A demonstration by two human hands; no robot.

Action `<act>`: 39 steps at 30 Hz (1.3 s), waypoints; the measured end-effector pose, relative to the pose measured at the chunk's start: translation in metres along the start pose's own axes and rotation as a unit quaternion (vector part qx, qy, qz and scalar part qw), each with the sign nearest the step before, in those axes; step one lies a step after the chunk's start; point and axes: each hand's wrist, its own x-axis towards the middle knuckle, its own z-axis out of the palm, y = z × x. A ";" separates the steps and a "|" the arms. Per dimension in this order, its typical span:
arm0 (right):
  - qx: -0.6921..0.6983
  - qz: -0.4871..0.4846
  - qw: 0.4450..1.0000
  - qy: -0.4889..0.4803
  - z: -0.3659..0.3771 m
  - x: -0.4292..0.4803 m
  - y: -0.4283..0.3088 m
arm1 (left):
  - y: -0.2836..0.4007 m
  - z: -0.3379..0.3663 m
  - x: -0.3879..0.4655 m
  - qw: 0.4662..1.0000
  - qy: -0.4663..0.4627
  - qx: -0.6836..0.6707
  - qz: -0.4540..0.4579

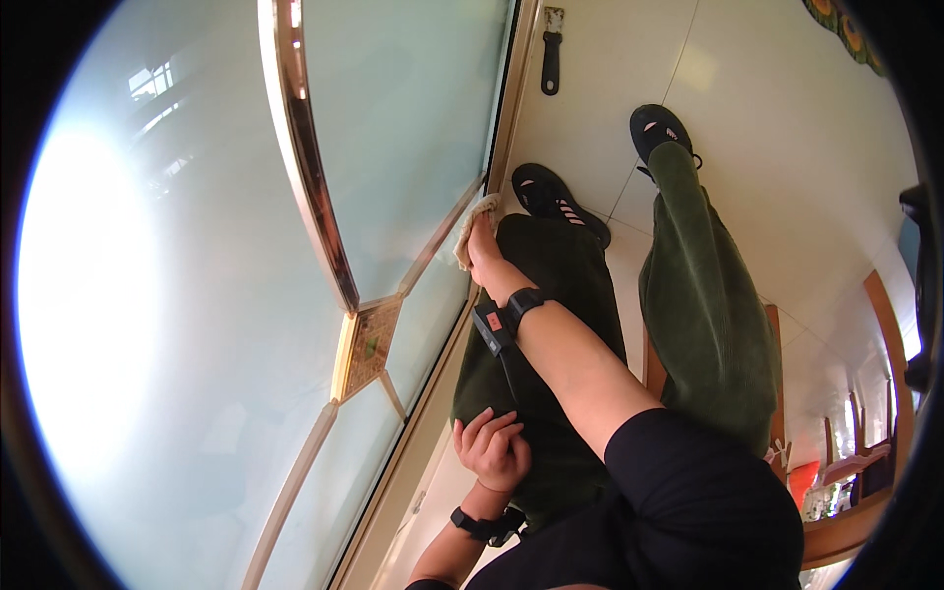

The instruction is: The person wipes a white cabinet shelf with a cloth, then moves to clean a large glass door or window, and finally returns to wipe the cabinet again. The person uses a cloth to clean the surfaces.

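My right hand (483,247) presses a folded beige cloth (466,236) against the lower edge of a frosted glass door panel (398,133), close to its metal frame. A diagonal metallic strip (442,236) on the glass runs to the cloth. My left hand (493,450) is near my left thigh, its fingers loosely curled and slightly apart, with nothing visible in it. Left of the hands, a diamond-shaped ornament (371,345) joins several metallic strips on the glass. Both wrists wear black straps with small devices.
A scraper with a black handle (551,63) lies on the tiled floor (605,44) by the door frame. My black shoes stand on the tiles. Brown wooden furniture (848,527) is at the lower right, and a patterned edge (848,33) shows at the upper right.
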 end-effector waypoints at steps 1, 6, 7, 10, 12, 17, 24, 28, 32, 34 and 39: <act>0.032 0.032 0.999 -0.009 -0.001 0.005 -0.001 | 0.001 -0.001 0.001 1.000 -0.003 0.001 -0.002; 0.111 -0.069 0.990 0.045 0.025 0.031 -0.087 | 0.003 -0.004 0.006 1.000 -0.015 0.006 -0.003; 0.151 -0.092 0.984 0.033 0.033 0.037 -0.120 | 0.003 -0.005 0.006 1.000 -0.014 0.006 -0.003; 0.144 -0.152 0.977 0.041 0.055 0.035 -0.198 | 0.003 -0.006 0.009 1.000 -0.023 0.005 -0.003; 0.134 -0.226 0.964 -0.046 0.067 0.024 -0.247 | 0.002 -0.007 0.012 1.000 -0.025 0.012 -0.002; 0.095 -0.316 0.939 -0.097 0.109 -0.018 -0.356 | 0.003 -0.009 0.017 0.999 -0.024 0.022 0.004; -0.063 -0.509 0.856 -0.065 0.125 -0.022 -0.336 | 0.003 -0.009 0.008 1.000 -0.022 0.001 -0.010; -0.113 -0.520 0.846 0.027 0.124 -0.061 -0.253 | 0.000 -0.004 -0.005 1.000 -0.011 0.007 -0.015; -0.134 -0.493 0.859 -0.043 0.115 -0.146 -0.178 | -0.002 -0.001 -0.019 1.000 0.011 -0.010 -0.022; -0.153 -0.489 0.853 -0.099 0.112 -0.185 -0.146 | -0.004 0.002 -0.030 0.999 0.015 -0.012 -0.031; -0.207 -0.480 0.840 -0.144 0.108 -0.275 -0.084 | -0.022 0.021 -0.066 0.998 0.031 -0.034 -0.053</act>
